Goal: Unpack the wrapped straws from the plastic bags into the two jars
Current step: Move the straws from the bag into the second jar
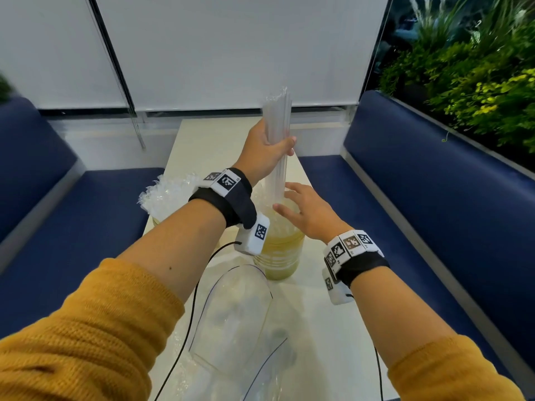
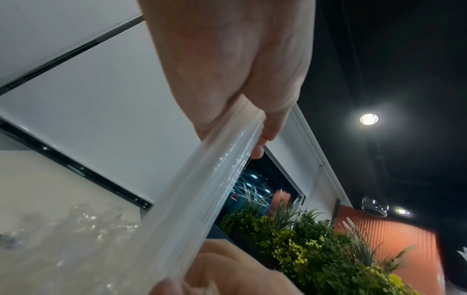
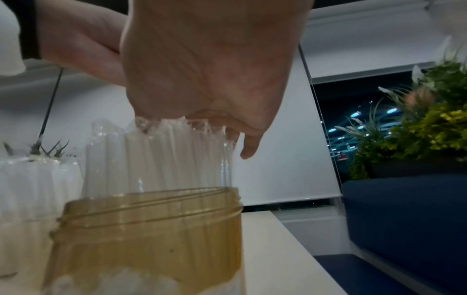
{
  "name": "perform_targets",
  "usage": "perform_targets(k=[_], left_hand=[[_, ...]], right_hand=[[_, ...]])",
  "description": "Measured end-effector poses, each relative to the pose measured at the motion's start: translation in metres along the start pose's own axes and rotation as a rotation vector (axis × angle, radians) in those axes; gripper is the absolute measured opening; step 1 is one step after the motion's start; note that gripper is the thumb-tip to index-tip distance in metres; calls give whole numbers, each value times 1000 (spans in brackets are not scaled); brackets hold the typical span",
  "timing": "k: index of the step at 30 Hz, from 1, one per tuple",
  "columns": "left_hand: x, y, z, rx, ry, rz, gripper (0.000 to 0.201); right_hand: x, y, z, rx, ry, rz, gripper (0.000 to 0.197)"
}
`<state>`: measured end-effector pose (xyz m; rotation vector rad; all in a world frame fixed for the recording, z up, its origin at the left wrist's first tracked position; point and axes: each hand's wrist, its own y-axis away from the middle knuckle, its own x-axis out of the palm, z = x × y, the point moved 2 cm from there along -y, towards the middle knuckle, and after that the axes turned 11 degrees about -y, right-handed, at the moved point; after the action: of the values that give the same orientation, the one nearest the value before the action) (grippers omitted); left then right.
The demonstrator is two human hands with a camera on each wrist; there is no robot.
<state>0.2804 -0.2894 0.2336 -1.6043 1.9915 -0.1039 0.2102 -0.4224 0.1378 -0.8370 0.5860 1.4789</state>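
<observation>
Empty bags: clear plastic bags lie crumpled on the near end of the white table, between the two forearms; one has a dark line along its edge.
Cables: a thin black cable runs from the left wrist unit down over the near part of the table; a second one shows by the right sleeve at the near edge.
Sleeves: mustard-yellow knit sleeves cover both forearms, pushed up short of the wrists.
Right hand: the right hand is spread, palm down, fingers straight and relaxed, over the mouth of the nearer jar; in the right wrist view the palm sits on the tips of the straws standing in that jar.
Nearer jar: a yellowish, see-through jar with a threaded neck stands about mid-table, towards the right edge; wrapped straws stand upright in it, well above its rim.
Left hand: the left hand is raised above the jar, fingers and thumb curled round a bundle of wrapped straws.
Bundle: held upright in its clear wrapping, its lower end reaching down to the jar mouth just beside the right hand's fingers; in the left wrist view it crosses the frame diagonally under the curled fingers.
Farther jar: a second jar, at the left edge of the table beyond the left wrist, is packed with wrapped straws whose crinkled tops fan out above it.
Seats: dark blue benches flank the table on both sides.
Far end: white blinds behind the table's far edge; green plants at far right.
</observation>
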Motion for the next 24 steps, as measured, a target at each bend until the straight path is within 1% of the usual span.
perform_targets(k=[1,3,5,7,9,11,13,14,16,18,21,23,24], left_hand=[[1,1,2,-1,-4,3,30],[3,2,4,3,-3,8,27],[5,4,5,-8,26,-10,26],[7,5,7,-34,92,-52,24],[9,7,7,-57,124,-83,21],[11,7,7,-74,141,-111,14],[11,8,5,-85,188,-154,12],[11,7,3,-79,210,-167,13],[12,5,0,-64,213,-168,18],[15,6,0,-57,195,-134,18],[17,9,6,-66,169,-92,16],[18,10,10,-53,133,-71,20],[19,11,12,-43,103,-48,24]], right_hand=[[0,1,-4,4,-34,0,60],[-1,2,-9,0,-153,-35,43],[2,0,-10,5,-238,-83,34],[4,-1,-6,37,-225,-103,25],[6,-5,-2,68,-172,-93,15],[7,-8,-1,96,-131,-64,13],[6,-8,1,126,-84,-45,22],[6,-9,2,142,-65,-47,33],[5,-8,4,194,-86,-70,65],[5,-6,5,253,-158,-120,85],[7,-5,2,295,-194,-177,100],[8,-5,2,309,-208,-201,103],[8,-5,2,307,-209,-213,101]])
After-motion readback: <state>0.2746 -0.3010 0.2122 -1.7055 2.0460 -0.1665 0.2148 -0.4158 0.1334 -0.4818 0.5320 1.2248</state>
